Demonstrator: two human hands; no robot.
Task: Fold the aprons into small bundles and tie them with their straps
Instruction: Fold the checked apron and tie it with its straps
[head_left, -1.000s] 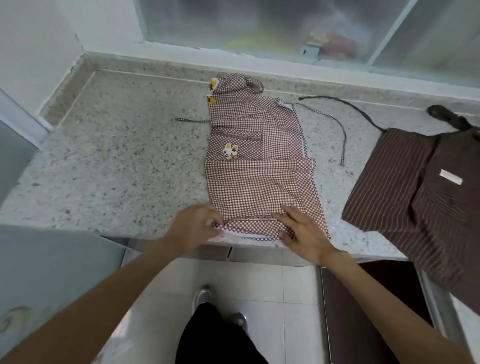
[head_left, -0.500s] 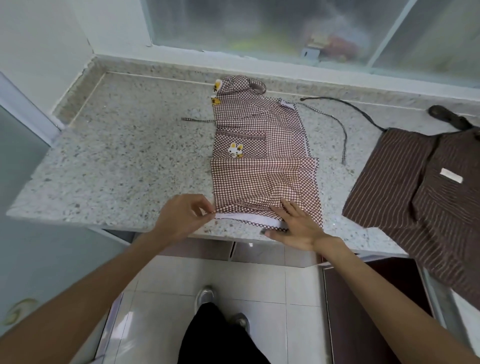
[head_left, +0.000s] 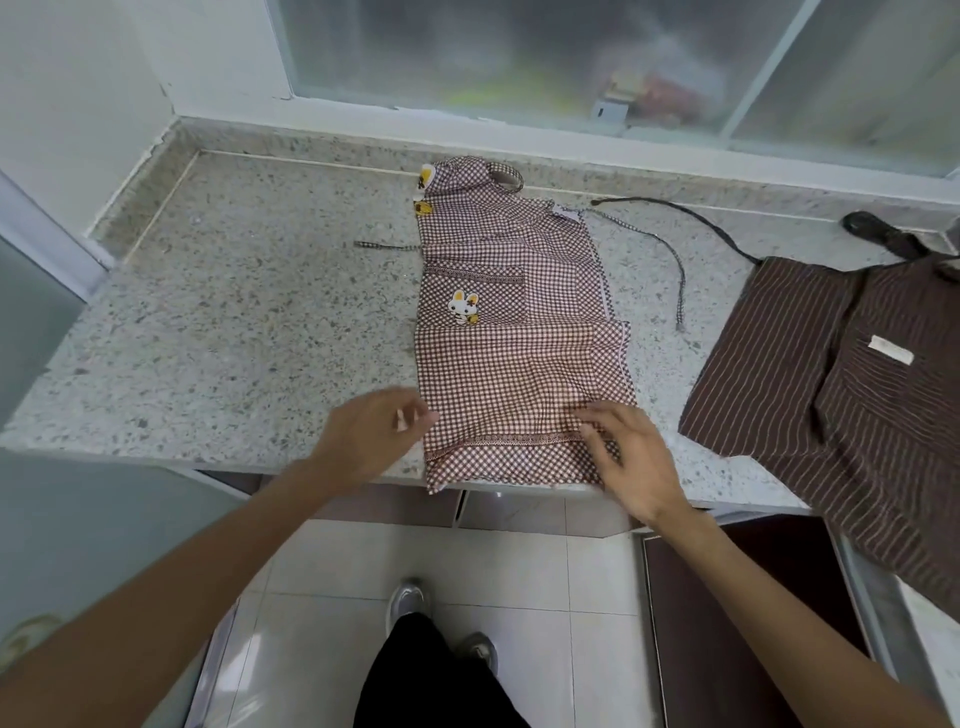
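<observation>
Working the near hem of the gingham apron (head_left: 519, 358), centre frame on the granite counter (head_left: 234, 338), lengthwise so it can roll away from the edge. Left hand (head_left: 371, 436) touches the lower-left corner; grip blurred, cannot tell. Right hand (head_left: 631, 457) lies flat, fingers spread, pinning the hem. Striped apron (head_left: 831, 395) waits at right.
</observation>
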